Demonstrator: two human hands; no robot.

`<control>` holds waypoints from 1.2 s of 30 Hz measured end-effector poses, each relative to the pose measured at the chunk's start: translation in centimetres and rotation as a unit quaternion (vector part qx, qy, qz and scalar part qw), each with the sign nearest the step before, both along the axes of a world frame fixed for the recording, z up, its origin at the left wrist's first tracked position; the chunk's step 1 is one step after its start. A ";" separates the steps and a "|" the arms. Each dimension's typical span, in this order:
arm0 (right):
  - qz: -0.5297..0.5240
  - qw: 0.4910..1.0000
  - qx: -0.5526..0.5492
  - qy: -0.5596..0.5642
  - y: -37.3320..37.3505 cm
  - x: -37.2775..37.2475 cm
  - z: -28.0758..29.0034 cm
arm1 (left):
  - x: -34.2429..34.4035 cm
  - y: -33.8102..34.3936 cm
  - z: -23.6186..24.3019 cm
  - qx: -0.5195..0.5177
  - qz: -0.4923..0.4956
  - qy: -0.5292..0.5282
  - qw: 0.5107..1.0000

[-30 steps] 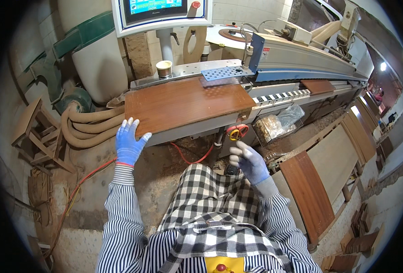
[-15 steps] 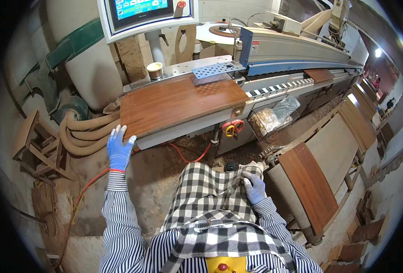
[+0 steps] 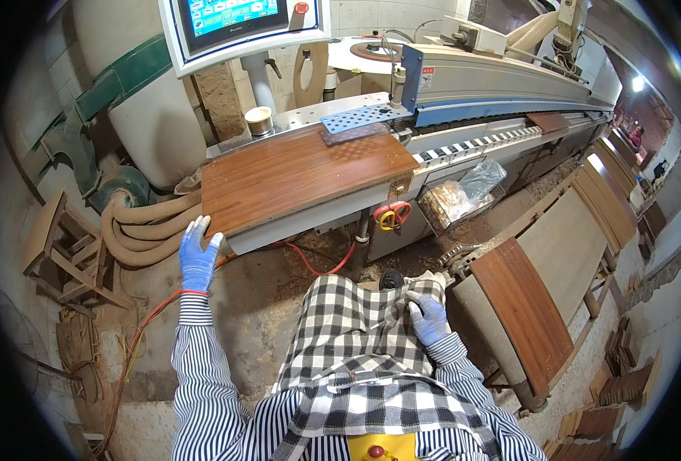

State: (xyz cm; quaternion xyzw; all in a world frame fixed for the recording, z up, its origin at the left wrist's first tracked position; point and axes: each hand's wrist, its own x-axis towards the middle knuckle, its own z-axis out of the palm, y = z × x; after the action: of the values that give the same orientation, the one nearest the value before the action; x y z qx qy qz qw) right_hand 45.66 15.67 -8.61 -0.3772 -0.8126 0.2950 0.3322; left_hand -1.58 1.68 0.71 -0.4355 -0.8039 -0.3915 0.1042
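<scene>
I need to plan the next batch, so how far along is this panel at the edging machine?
Done: the brown wood panel lies flat on the machine's infeed table, its far edge by the blue guide. In hand: the left hand rests at the panel's near left corner; the right hand is on the checked apron, off the panel. Left: the panel has not entered the feed track; another panel lies on the rack alongside.

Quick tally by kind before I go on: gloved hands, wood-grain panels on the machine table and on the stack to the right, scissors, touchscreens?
Gloved hands: 2, the left hand at the table panel's edge, the right hand on the checked apron.
Wood-grain panels: 2, the table panel and the stack panel.
Scissors: 1.
Touchscreen: 1.
Total: 6.
</scene>
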 end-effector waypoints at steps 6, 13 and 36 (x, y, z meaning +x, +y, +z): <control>0.000 0.999 -0.032 0.038 -0.1 0.1 0.2 | 0.6 0.7 0.7 0.009 -0.013 -0.027 1.000; -0.115 0.880 -0.265 0.378 2.3 2.4 0.7 | 1.3 1.9 0.7 0.015 0.020 -0.034 0.999; -0.124 0.899 0.196 -0.371 13.0 11.2 -5.9 | 6.0 10.5 0.3 -0.004 -0.035 0.294 0.955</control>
State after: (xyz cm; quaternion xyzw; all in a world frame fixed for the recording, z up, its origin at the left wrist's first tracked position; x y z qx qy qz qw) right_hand 56.89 28.63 -14.47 -0.4845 -0.8649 -0.0755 0.1075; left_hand 4.41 12.15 1.02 -0.5593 -0.7236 -0.2462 0.3208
